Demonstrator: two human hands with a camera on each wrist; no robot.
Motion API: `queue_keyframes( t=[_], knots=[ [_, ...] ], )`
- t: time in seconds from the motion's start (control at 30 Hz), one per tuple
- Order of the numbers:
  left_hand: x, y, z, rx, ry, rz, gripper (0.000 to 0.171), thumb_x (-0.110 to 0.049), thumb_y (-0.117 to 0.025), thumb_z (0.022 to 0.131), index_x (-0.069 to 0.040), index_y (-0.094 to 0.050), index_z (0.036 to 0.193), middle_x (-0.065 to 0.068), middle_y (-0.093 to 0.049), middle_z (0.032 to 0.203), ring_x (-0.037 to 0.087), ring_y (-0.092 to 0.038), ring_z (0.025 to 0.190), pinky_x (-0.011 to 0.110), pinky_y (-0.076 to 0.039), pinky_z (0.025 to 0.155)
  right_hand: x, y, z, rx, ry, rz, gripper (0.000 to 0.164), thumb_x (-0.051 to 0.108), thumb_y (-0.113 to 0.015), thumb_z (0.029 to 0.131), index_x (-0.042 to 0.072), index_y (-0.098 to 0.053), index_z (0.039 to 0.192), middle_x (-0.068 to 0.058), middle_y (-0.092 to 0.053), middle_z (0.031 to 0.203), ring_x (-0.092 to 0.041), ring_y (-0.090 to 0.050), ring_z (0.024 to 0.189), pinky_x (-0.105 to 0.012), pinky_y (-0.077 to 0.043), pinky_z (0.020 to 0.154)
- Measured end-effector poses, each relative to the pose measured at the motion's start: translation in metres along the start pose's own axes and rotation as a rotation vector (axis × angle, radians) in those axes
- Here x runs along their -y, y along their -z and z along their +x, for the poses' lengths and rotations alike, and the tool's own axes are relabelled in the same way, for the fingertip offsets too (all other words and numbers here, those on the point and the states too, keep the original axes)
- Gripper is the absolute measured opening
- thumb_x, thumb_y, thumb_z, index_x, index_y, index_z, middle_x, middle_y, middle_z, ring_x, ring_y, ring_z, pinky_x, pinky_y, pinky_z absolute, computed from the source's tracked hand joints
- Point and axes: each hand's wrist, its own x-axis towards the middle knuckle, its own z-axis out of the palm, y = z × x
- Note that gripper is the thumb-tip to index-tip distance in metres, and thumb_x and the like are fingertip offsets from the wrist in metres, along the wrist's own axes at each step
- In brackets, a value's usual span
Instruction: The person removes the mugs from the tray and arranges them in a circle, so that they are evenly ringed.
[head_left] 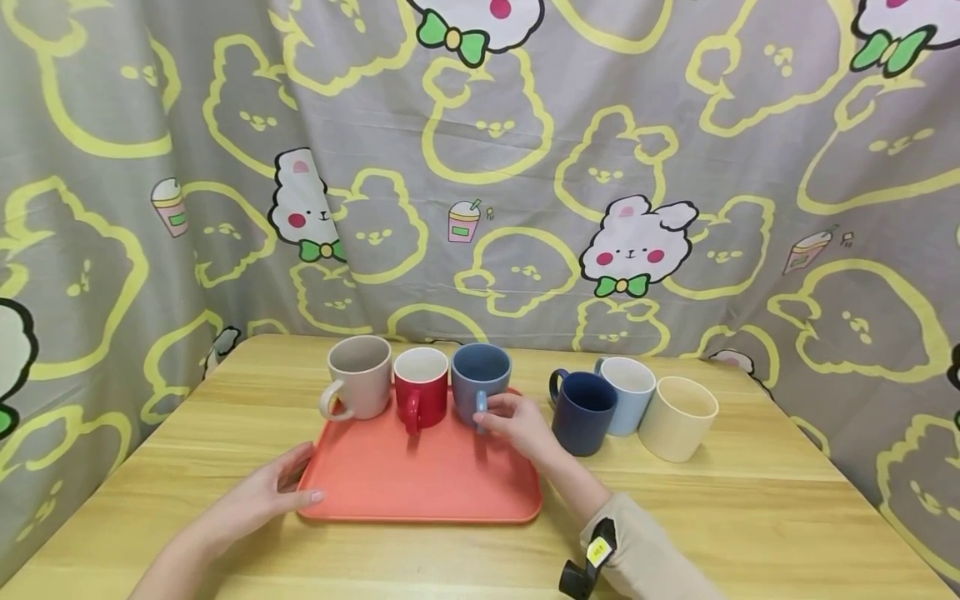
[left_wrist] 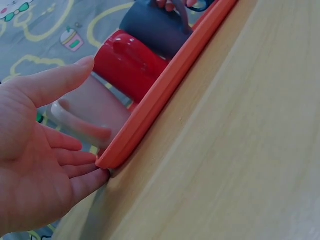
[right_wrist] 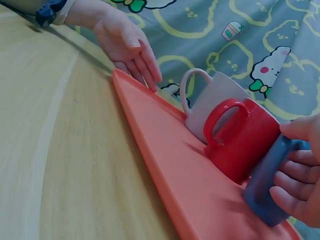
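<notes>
A coral-red tray [head_left: 420, 487] lies on the table with three mugs in a row along its back. At the left is a beige mug [head_left: 362, 379], then a red mug [head_left: 422, 392], then a grey-blue mug [head_left: 472, 375]. My right hand [head_left: 521, 429] pinches the grey-blue mug's handle between thumb and fingers. That mug [right_wrist: 270, 185] stands beside the red one in the right wrist view. My left hand [head_left: 266, 487] is at the tray's left edge. In the left wrist view its fairly straight fingers [left_wrist: 85, 182] touch the tray's corner, thumb raised apart.
Right of the tray stand a navy mug [head_left: 583, 412], a light-blue mug [head_left: 630, 392] and a cream mug [head_left: 677, 421], close together on the wooden table [head_left: 787, 517]. A patterned curtain [head_left: 510, 200] hangs behind the table.
</notes>
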Motion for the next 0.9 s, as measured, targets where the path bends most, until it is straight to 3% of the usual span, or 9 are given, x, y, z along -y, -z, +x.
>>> queue_keyframes(
  t=[0.17, 0.5, 0.7, 0.9],
  knots=[
    [0.001, -0.001, -0.001, 0.012, -0.017, 0.001, 0.082, -0.018, -0.062, 0.089, 0.02, -0.009, 0.138, 0.038, -0.012, 0.143, 0.05, -0.022, 0.13, 0.011, -0.033, 0.089, -0.004, -0.006, 0.003, 0.005, -0.05, 0.091, 0.027, 0.013, -0.068, 0.084, -0.009, -0.064, 0.099, -0.012, -0.067, 0.087, -0.018, -0.062, 0.076, -0.034, -0.053, 0.075],
    [0.001, 0.0, 0.0, 0.003, 0.014, -0.038, 0.084, -0.019, -0.063, 0.088, 0.018, -0.008, 0.14, 0.036, -0.01, 0.145, 0.048, -0.02, 0.131, 0.008, -0.031, 0.087, -0.008, -0.01, 0.003, 0.036, -0.04, 0.274, 0.026, 0.008, -0.061, 0.089, -0.016, -0.059, 0.097, -0.013, -0.065, 0.081, -0.025, -0.063, 0.079, -0.039, -0.053, 0.077],
    [0.0, 0.0, -0.002, 0.002, 0.005, -0.019, 0.083, -0.019, -0.062, 0.089, 0.018, -0.008, 0.139, 0.037, -0.011, 0.145, 0.049, -0.021, 0.131, 0.021, -0.035, 0.096, -0.006, -0.005, -0.003, 0.002, -0.063, 0.381, 0.024, 0.006, -0.062, 0.088, -0.015, -0.06, 0.098, -0.009, -0.065, 0.075, -0.019, -0.064, 0.072, -0.041, -0.053, 0.077],
    [0.001, 0.0, -0.001, 0.005, 0.015, -0.037, 0.084, -0.018, -0.063, 0.088, 0.018, -0.007, 0.14, 0.036, -0.01, 0.145, 0.049, -0.021, 0.131, 0.012, -0.034, 0.091, -0.002, 0.007, -0.017, 0.026, -0.062, 0.428, 0.021, 0.005, -0.062, 0.087, -0.013, -0.065, 0.096, -0.007, -0.066, 0.07, -0.017, -0.065, 0.069, -0.037, -0.054, 0.073]
  ],
)
